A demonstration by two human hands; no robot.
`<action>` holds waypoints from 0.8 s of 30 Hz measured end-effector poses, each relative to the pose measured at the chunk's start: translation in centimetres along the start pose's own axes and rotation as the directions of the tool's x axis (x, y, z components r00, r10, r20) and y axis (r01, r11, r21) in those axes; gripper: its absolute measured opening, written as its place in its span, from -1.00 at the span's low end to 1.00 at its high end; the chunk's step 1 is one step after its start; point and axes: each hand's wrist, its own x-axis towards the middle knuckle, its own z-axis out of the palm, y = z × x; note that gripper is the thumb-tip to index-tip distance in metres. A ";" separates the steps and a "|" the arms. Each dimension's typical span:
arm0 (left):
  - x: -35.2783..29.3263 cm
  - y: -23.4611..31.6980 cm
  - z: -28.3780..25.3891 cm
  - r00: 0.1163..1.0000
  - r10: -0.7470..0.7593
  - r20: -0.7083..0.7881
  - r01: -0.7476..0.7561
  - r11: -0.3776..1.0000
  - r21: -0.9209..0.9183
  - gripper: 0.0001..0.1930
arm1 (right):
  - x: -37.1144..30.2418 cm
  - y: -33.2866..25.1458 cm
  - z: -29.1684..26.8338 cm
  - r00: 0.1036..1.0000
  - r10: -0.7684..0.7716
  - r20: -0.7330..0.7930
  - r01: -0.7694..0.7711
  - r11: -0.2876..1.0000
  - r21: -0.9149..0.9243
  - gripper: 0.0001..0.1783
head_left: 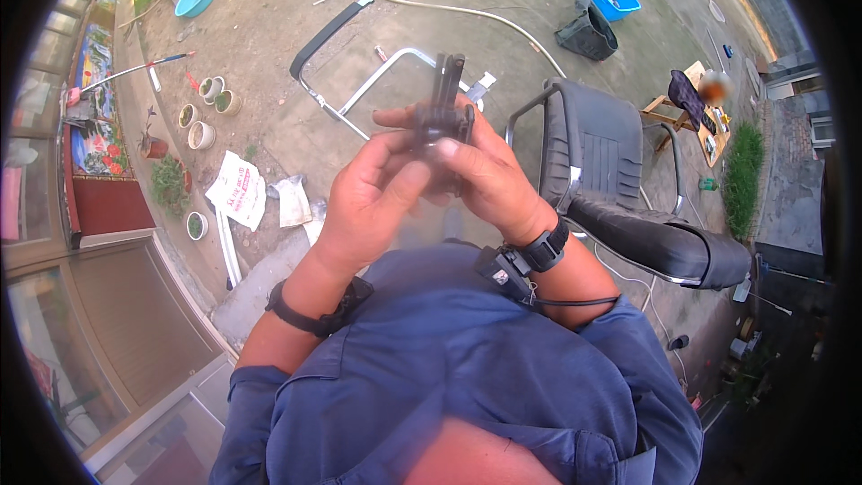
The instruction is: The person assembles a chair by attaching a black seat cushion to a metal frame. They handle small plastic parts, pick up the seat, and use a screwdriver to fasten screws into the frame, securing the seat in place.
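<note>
While the yard is strewn with chair parts and household goods, a small dark piece (440,112) is held up in front of the chest, above the ground and clear of every chair part. By the right hand (494,175) it is gripped from the side, with the thumb laid across its near face; by the left hand (373,193) it is steadied in a narrow hold, thumb and fingers bent close against its lower part. Long, slim prongs are seen standing up from its top, though its exact kind cannot be told through the blur.

As far as is shown, the work appears to be partway through: the piece has been taken into both hands, but it has not yet been fixed to anything or set down. Beyond it, a bare chrome frame (373,78) is seen on the ground, with a black armrest (328,36) attached and no seat visible on it. To the right, a black padded chair (593,148) is seen with its padding in place, well apart from the piece. Whether either is to be worked on cannot be told; what can be judged left is the handling of the piece itself.
</note>
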 end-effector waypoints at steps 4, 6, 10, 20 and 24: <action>0.0 -0.1 0.1 1.000 0.018 -0.022 -0.017 0.999 0.038 -0.63 | -0.4 0.0 -0.4 0.998 0.062 0.014 -0.062 0.997 0.045 -0.39; -0.1 -0.2 0.6 0.997 0.041 -0.059 -0.038 0.998 0.043 -0.63 | -0.4 -0.3 0.0 0.994 0.107 0.016 -0.108 0.992 0.070 -0.35; -0.2 -0.3 0.8 0.993 0.079 -0.091 -0.068 0.990 0.124 -0.63 | -0.6 -0.5 0.3 0.992 0.117 0.036 -0.121 0.987 0.109 -0.32; -0.3 -1.3 0.1 0.987 0.124 -0.102 -0.088 0.947 0.308 -0.64 | -0.8 -1.0 0.8 0.986 0.159 0.039 -0.162 0.984 0.070 -0.16; -0.2 -0.9 0.2 0.991 0.087 -0.106 -0.045 0.937 0.348 -0.66 | -1.1 -0.3 0.6 0.992 0.115 0.044 -0.117 0.992 0.055 -0.12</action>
